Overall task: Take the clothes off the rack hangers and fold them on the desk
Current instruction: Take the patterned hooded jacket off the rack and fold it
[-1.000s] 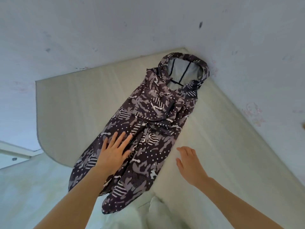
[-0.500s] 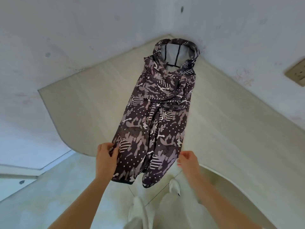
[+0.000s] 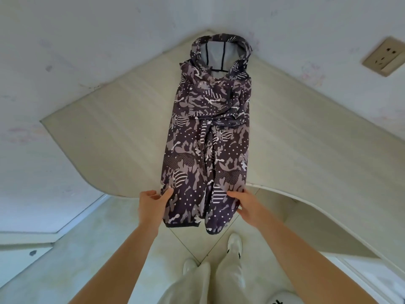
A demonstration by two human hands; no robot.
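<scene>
Here, a dark hooded jacket with grey camouflage print [image 3: 206,137] is being laid lengthwise on the pale wooden surface [image 3: 109,132], its hem hanging over the near edge. The hem is being pinched by the left hand [image 3: 153,205] and the right hand [image 3: 245,205], one at each side.

The jacket [image 3: 206,137] lies lengthwise on the counter [image 3: 105,137], hood toward the wall corner, its hem hanging past the counter's near edge. A wall socket [image 3: 383,57] sits right of the jacket.
</scene>
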